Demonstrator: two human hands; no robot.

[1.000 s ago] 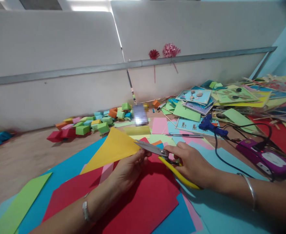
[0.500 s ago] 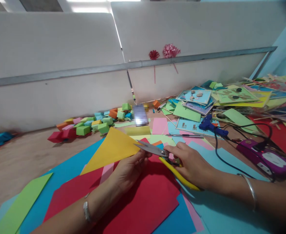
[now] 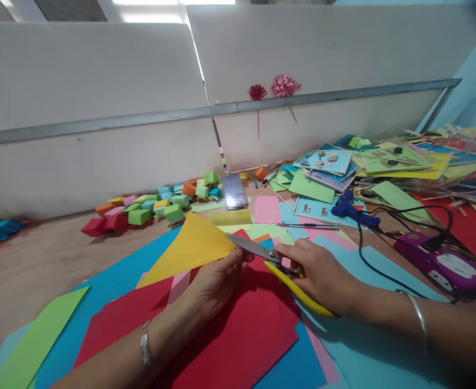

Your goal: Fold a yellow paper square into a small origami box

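My left hand pinches the near corner of a yellow paper sheet and holds it lifted above the red paper. My right hand grips yellow-handled scissors. The metal blades point left and meet the yellow sheet's edge beside my left fingers. Both wrists wear a metal bangle.
Coloured sheets in blue, red, green and pink cover the table before me. A row of small folded paper boxes lies along the white partition. To the right are a blue glue gun, a purple power strip with cables, and piles of craft cards.
Almost nothing differs: both hands, the scissors and the yellow sheet keep their pose, and the view has shifted very slightly.
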